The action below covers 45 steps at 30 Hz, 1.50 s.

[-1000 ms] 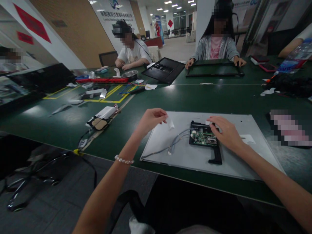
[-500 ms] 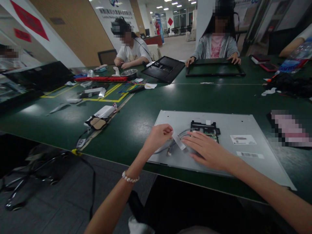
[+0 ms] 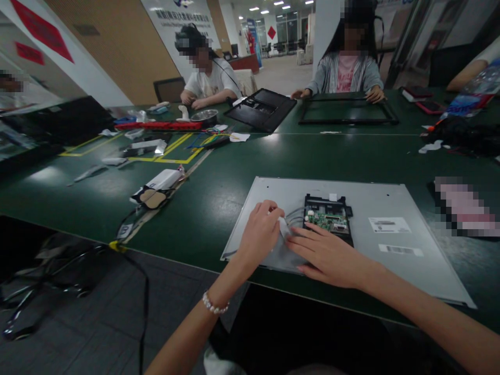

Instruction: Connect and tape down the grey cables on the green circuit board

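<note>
A grey metal display panel (image 3: pixel 367 195) lies flat on the table in front of me. On it sits a black frame with a green circuit board (image 3: pixel 330 223), and grey cables (image 3: pixel 296 214) run leftward from the board. My left hand (image 3: pixel 261 229), a beaded bracelet at its wrist, is closed on the upper end of a whitish strip of tape (image 3: pixel 284 228). Stretched out and flat, the fingers of my right hand (image 3: pixel 326 255) rest on the panel at the strip's lower end. The cable ends are hidden behind my left hand.
A wrapped battery-like pack (image 3: pixel 160 186) with a black cable is at the left, and a blurred pink phone-shaped object (image 3: pixel 466 208) at the right. Across the table a person's hands touch a black rectangular frame (image 3: pixel 347 123), beside a black cover (image 3: pixel 261 112).
My left hand has come down and closer to my right hand, over the cables. My right hand has slid slightly towards me, so more of the circuit board shows.
</note>
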Motion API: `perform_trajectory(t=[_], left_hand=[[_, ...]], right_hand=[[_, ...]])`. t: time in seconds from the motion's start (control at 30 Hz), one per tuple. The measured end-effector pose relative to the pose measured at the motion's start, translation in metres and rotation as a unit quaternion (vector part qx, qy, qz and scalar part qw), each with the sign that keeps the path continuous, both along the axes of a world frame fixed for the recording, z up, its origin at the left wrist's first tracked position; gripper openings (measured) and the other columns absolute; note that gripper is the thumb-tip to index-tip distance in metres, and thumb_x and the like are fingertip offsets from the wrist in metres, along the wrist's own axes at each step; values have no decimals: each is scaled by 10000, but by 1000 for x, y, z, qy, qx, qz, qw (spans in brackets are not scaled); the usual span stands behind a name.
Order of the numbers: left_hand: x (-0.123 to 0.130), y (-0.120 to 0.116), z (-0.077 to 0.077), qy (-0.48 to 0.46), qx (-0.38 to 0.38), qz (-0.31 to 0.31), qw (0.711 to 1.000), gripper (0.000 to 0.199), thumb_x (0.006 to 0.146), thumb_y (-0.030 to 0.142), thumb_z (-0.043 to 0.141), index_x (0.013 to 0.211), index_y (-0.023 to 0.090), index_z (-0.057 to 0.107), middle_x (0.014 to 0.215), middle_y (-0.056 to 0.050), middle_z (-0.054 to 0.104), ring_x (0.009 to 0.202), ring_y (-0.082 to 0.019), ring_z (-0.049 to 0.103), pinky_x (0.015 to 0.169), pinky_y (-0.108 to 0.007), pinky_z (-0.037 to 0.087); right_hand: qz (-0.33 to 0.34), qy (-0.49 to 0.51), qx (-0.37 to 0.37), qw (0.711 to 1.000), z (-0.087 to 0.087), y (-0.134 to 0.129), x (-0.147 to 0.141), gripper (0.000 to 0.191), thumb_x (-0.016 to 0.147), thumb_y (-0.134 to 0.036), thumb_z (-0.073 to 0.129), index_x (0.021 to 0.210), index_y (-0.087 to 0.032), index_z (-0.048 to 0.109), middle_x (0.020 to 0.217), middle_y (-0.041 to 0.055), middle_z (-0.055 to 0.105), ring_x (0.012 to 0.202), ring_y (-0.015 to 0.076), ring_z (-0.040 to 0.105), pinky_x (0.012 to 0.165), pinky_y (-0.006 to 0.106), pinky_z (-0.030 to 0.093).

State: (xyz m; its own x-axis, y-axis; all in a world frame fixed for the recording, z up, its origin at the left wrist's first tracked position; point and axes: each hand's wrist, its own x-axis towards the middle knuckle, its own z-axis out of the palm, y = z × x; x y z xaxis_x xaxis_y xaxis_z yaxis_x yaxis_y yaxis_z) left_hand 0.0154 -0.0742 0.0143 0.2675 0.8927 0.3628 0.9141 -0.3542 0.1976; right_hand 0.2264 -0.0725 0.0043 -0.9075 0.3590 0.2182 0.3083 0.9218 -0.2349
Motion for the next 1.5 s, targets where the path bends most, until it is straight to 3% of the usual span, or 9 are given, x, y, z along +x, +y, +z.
perform_trajectory(t=[0.17,0.33,0.57,1.13,1.5], left_hand=[[4,-14,-3,30,5,-16,999,198,856,57,490,928,162,643,1021,-81,628,974,-234,552,878,-410,483],[11,-28,-13,19,-3,-27,999,272,903,82,427,1122,131,580,1224,-120,612,1189,-241,523,1020,-437,438],[16,-43,-26,13,-33,29,999,320,935,138,397,1242,144,489,1255,-155,609,1176,-253,577,1022,-463,457],[23,-36,-28,-42,-50,97,993,322,905,141,477,1222,168,524,1266,-136,616,1170,-258,586,999,-446,481],[24,-32,-34,-83,-41,133,987,356,885,188,535,1241,180,524,1121,-108,680,1103,-262,620,972,-451,477]], right_hand=[[-2,0,9,1000,-2,1,-1,443,957,-364,453,1323,-124,522,1380,114,557,1342,252,411,1162,453,237],[-9,-2,16,1000,-4,1,-2,439,952,-368,461,1315,-130,526,1384,125,550,1358,254,396,1162,455,238],[-9,-14,18,1000,-1,0,-2,445,965,-380,423,1313,-124,531,1386,127,553,1371,252,384,1159,459,250],[6,-12,14,1000,-3,-4,2,572,950,-475,410,1341,-73,521,1412,170,520,1346,245,431,1172,427,224],[13,-8,7,1000,-2,-8,4,570,932,-452,455,1337,-60,535,1380,186,545,1307,256,482,1160,428,263]])
